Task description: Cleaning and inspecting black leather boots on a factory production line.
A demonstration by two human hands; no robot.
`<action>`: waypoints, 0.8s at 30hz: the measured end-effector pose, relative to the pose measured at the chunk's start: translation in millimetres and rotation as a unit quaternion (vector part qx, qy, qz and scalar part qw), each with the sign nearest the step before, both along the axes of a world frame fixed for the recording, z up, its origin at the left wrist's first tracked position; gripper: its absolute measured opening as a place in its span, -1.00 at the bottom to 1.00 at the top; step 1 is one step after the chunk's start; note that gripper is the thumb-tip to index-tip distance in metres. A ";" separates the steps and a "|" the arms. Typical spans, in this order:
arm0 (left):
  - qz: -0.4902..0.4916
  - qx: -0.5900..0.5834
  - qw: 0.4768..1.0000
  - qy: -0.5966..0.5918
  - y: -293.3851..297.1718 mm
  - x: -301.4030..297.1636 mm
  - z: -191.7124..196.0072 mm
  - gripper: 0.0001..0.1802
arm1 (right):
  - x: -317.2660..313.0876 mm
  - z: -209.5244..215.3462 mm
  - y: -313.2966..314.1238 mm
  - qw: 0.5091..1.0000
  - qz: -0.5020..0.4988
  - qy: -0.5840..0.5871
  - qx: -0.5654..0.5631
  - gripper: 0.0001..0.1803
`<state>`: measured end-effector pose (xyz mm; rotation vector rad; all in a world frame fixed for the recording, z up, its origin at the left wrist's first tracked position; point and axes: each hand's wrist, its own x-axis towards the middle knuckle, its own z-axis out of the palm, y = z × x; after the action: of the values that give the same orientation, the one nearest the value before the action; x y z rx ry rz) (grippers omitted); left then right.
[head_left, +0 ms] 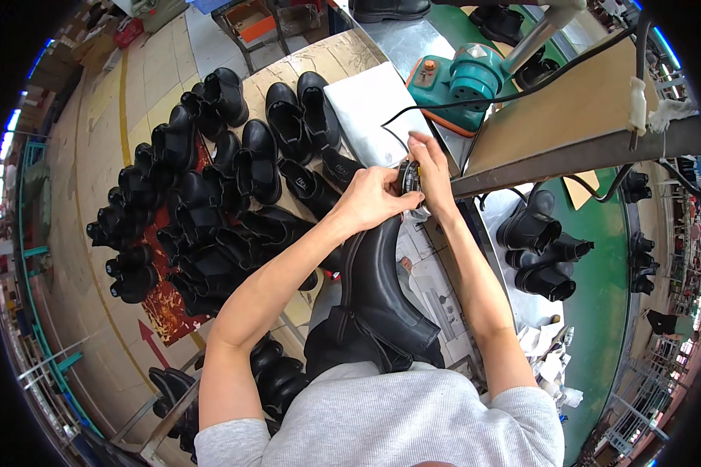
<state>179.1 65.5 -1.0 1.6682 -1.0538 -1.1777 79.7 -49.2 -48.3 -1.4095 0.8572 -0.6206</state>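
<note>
- Where the L side opens out, pale tiled floor (93,303) spreads wide, w/ a yellow line (123,101) & a red arrow (152,342) on it.
- Green tabletop (606,272) runs down the R side; black boots (528,229) clustered along its near edge.
- Red worn board (163,311), L of centre, mostly hidden under rows of black shoes (191,194).
- Tan panel (553,117), upper R, slanted, dark frame along its lower edge.
- Teal-green machine (436,93), top centre-R, w/ an orange knob on it; black cable (475,103) crosses in front.
- Long black boot (378,272), btwn the person's forearms: slanted, wide end down by the lap, upper end running up under the hands, so that bit's partly hidden.
- White sheet (366,109), flat, just beyond the hands, cable end lying over it.
- Both hands close tog., fingers bent in: left hand (374,198) pinches fr. the L, right hand (435,173) wraps the R side.
- Small dark item (410,177) w/ pale marks, gripped btwn them just above the boot; partly covered by fingers, can't tell its kind.
</note>
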 end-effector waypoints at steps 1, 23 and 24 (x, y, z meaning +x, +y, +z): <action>0.004 0.001 1.000 0.000 -1.5 -1.1 3.7 -0.69 | -2.6 -3.0 -3.6 1.000 -0.001 0.011 -0.023 -0.58; -0.018 0.024 0.997 0.066 5.8 6.1 -20.4 -0.68 | 1.3 9.7 5.9 0.985 0.009 0.122 -0.121 -0.67; -0.010 0.041 0.991 0.126 5.9 6.7 -22.0 -0.61 | 0.8 -11.9 -5.8 0.973 -0.041 0.133 -0.182 -0.52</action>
<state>185.8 71.4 -23.0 1.5236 -0.8765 -1.4198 80.5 -55.1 -60.2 -1.8260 1.0559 -0.6853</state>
